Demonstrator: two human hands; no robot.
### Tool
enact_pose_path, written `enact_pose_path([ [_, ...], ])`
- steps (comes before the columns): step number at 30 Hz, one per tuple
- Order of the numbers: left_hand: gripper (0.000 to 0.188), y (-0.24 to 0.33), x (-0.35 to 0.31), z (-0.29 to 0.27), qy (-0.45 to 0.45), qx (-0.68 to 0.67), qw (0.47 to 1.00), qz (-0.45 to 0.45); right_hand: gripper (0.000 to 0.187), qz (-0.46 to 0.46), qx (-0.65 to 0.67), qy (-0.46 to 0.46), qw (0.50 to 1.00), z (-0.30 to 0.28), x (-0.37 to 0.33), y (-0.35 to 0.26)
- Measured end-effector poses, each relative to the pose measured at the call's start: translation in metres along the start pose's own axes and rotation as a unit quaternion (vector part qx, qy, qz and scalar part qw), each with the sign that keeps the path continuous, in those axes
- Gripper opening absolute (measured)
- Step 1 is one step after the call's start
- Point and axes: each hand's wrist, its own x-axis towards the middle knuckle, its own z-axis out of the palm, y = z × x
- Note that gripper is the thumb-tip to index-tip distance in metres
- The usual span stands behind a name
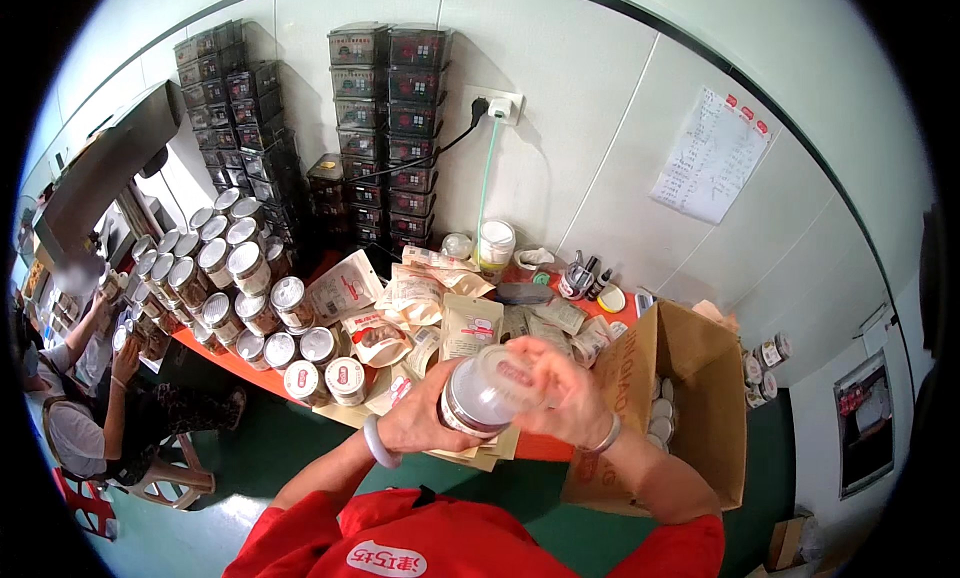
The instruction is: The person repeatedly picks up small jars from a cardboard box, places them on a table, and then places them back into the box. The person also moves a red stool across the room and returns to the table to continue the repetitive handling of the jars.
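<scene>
My left hand wraps round a clear plastic jar, held tilted over the table's front edge. The jar's top is a see-through lid with a round red-and-white label. My right hand grips this lid at its right side, its fingers slightly smeared by motion. Just beyond the jar stands a kraft-paper pouch among several packets. To the left, many filled jars with silver lids stand close together, and two jars with labelled lids are nearest my left hand.
An open cardboard box with lidded jars inside stands right of my right forearm. Stacked dark plastic boxes line the wall. A green cable hangs from a socket. A co-worker sits at far left, hands at jars.
</scene>
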Motion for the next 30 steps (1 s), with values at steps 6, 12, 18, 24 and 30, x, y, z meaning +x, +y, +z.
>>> enact_pose_path([
  [6, 0.094, 0.021, -0.010, 0.009, -0.104, 0.006, 0.993, -0.059, 0.057, -0.001, -0.153, -0.139, 0.978, -0.002, -0.011, -0.024],
  [12, 0.097, -0.011, -0.020, 0.024, -0.298, -0.337, 0.887, -0.103, 0.082, -0.017, -0.131, -0.305, 0.943, 0.013, -0.012, -0.051],
  [18, 0.103, -0.025, -0.047, 0.069, -0.323, -0.540, 0.753, -0.195, 0.077, -0.142, -0.123, -0.263, 0.946, 0.042, -0.058, -0.057],
  [24, 0.108, -0.009, -0.064, 0.074, -0.269, -0.534, 0.758, -0.260, 0.072, -0.218, -0.209, -0.163, 0.939, 0.048, -0.090, -0.064],
  [30, 0.100, 0.027, -0.060, 0.095, -0.177, -0.476, 0.814, -0.281, 0.069, -0.132, -0.266, -0.005, 0.955, 0.042, -0.118, -0.067],
])
